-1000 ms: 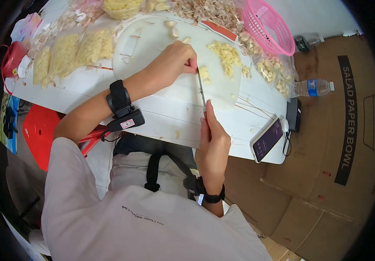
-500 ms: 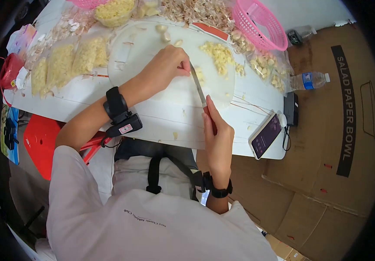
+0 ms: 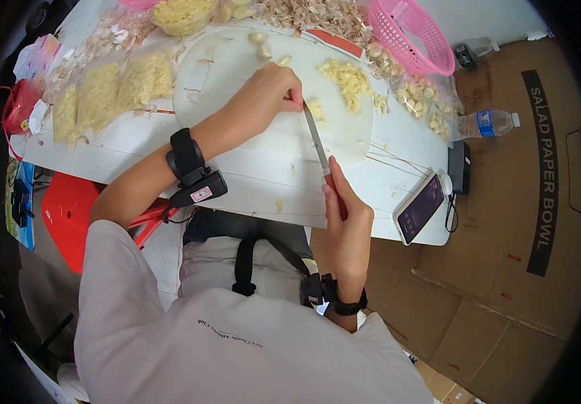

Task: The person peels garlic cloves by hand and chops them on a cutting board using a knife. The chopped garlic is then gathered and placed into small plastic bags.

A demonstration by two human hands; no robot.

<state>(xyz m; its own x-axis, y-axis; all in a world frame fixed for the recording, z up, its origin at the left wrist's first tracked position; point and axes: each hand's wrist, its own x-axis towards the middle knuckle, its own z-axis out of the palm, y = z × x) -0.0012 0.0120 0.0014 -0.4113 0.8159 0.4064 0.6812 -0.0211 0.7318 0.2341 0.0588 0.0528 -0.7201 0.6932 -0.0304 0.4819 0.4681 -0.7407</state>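
My right hand (image 3: 349,219) is wrapped round the red handle of a knife (image 3: 316,137), whose blade points up and away over a white round cutting board (image 3: 236,151). The blade's tip is at the fingertips of my left hand (image 3: 273,94). Those fingers are pinched together above the board; what they hold, if anything, is too small to tell. A small heap of cut garlic (image 3: 315,113) lies just right of the tip, and a larger heap of garlic pieces (image 3: 347,82) is farther right. Whole cloves (image 3: 263,48) lie beyond my left hand.
Bags of chopped garlic (image 3: 102,92) lie at left. Garlic skins (image 3: 304,15), a tub (image 3: 182,15) and a pink basket (image 3: 415,40) are at the back. At right are bagged cloves (image 3: 425,101), a bottle (image 3: 489,124), a phone (image 3: 418,209) and a cardboard box (image 3: 506,202).
The whole view has shifted slightly, with things appearing a little farther right. The knife has moved slightly back from my left fingertips, which stay pinched.
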